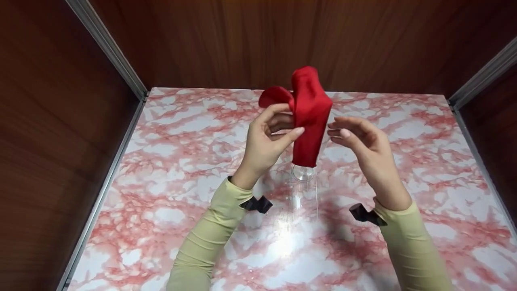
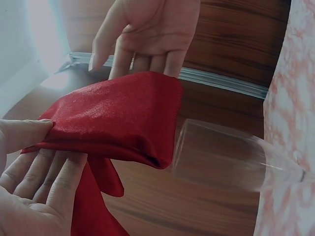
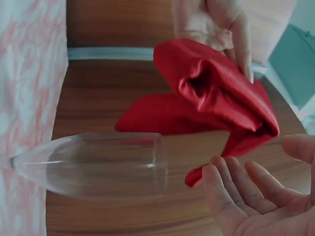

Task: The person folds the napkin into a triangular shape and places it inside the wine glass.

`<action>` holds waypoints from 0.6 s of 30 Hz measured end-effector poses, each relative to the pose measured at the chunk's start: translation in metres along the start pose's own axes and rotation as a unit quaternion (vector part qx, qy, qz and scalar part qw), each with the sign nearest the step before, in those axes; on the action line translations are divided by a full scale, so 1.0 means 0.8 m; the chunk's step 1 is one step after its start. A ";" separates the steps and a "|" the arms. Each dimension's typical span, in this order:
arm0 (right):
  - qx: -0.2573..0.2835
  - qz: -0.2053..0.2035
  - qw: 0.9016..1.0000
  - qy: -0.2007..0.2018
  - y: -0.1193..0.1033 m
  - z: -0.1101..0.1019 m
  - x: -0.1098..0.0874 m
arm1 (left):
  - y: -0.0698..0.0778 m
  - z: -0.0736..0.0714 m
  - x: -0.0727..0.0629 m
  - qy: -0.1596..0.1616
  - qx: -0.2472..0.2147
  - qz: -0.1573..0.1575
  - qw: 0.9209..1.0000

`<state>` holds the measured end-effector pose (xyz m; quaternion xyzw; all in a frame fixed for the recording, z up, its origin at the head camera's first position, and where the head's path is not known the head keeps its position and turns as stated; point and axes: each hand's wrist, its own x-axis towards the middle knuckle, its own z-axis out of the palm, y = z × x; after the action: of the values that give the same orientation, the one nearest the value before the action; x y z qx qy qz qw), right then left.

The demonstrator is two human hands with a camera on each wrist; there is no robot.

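A folded red satin napkin (image 1: 311, 117) is held up over the table, pinched between the thumb and fingers of my left hand (image 1: 264, 139). Loose flaps of the red napkin (image 2: 98, 206) hang below that hand in the left wrist view. Just to the right of the napkin is my right hand (image 1: 373, 149), its fingers relaxed and holding nothing. Below the napkin's lower end stands a clear stemmed glass (image 1: 303, 173), partly hidden by the napkin in the head view. Both wrist views show the glass (image 3: 103, 164) upright on the table, with its rim close to the napkin but apart from it.
The table (image 1: 181, 242) has a red-and-white marbled top. Dark wooden panels stand at the back (image 1: 222, 44) and on both sides, with metal trim (image 1: 105, 44) along the corners. Light reflects off the tabletop in front of the glass.
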<state>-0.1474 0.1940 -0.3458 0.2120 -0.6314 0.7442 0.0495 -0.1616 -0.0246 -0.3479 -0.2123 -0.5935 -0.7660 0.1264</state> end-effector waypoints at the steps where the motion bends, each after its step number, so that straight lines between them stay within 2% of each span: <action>1: 0.001 0.000 1.000 -0.002 -0.002 0.001 0.003 | 0.001 0.002 0.002 -0.002 -0.002 0.001 1.000; 8: 0.003 0.011 1.000 0.001 -0.013 0.009 0.016 | 0.003 0.015 0.013 -0.023 -0.023 0.013 0.999; 13: -0.025 0.017 0.999 0.015 -0.018 0.012 0.021 | 0.004 0.022 0.020 -0.034 -0.035 0.021 0.999; 18: -0.045 0.014 0.999 0.025 -0.019 0.011 0.027 | 0.005 0.026 0.028 -0.033 -0.030 0.014 0.999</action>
<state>-0.1594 0.1842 -0.3226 0.1817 -0.6657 0.7209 0.0646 -0.1761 -0.0046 -0.3296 -0.2497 -0.5710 -0.7741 0.1112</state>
